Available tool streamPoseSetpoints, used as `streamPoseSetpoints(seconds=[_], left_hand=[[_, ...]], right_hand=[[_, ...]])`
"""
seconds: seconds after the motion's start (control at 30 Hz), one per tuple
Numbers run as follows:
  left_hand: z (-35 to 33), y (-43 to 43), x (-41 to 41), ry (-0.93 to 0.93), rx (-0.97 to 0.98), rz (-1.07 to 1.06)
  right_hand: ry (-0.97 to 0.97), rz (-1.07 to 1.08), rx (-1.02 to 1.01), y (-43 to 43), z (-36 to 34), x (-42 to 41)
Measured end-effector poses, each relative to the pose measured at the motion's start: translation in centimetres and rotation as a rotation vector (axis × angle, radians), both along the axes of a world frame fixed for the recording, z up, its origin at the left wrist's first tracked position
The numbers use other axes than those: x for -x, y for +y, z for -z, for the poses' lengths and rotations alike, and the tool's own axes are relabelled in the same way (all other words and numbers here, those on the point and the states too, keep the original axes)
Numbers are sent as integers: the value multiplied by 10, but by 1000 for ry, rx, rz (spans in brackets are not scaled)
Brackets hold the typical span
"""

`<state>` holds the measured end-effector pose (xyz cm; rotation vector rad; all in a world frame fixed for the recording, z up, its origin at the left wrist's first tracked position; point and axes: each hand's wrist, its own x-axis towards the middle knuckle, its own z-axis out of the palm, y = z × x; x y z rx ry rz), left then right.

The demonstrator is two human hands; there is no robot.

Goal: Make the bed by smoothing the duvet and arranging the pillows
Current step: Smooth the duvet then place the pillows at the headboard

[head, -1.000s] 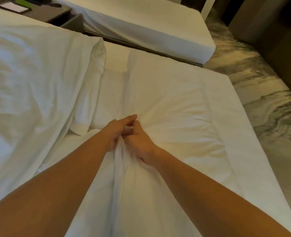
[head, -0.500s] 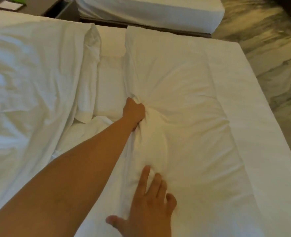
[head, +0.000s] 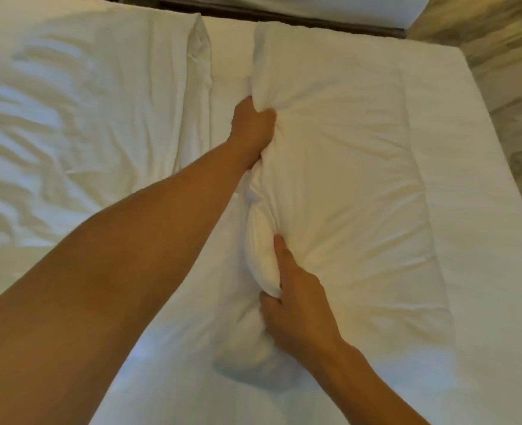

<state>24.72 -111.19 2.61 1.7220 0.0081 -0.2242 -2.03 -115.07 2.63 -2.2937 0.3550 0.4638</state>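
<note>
One wide bed with a white fitted sheet [head: 483, 210] fills my view, and a second white-covered bed [head: 315, 4] shows as a strip at the top, beyond a dark gap. To the right lies grey-and-cream marbled floor [head: 505, 56]. One crumpled white duvet [head: 78, 118] covers the left half of my bed, its folded edge running down the middle. One plump white pillow [head: 339, 167] lies on the sheet right of the duvet, deeply creased along its left edge. I see two bare forearms and two hands. My left hand [head: 253, 127] is clenched into the pillow's far left edge, fabric bunched in its fist. My right hand [head: 296, 302] pinches the near left edge, thumb on top, fingers curled under. I can find no labels or writing anywhere.
</note>
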Motion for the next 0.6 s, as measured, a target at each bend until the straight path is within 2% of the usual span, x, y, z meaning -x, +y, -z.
streamPoseSetpoints(seconds=[0.1, 0.23, 0.33, 0.4, 0.5, 0.6], left_hand=[[-32, 23, -24, -36, -13, -36], [37, 75, -17, 73, -182, -55], [90, 95, 0, 150, -319, -78], [102, 93, -3, 139, -332, -78], [99, 86, -13, 145, -343, -81], [89, 81, -12, 141, -357, -94]], right_hand=[[-111, -41, -32, 30, -16, -23], [126, -179, 183, 70, 30, -25], [283, -226, 121, 83, 58, -7], [208, -203, 52, 76, 60, 5], [-69, -123, 260, 61, 53, 13], [-116, -107, 338, 63, 70, -1]])
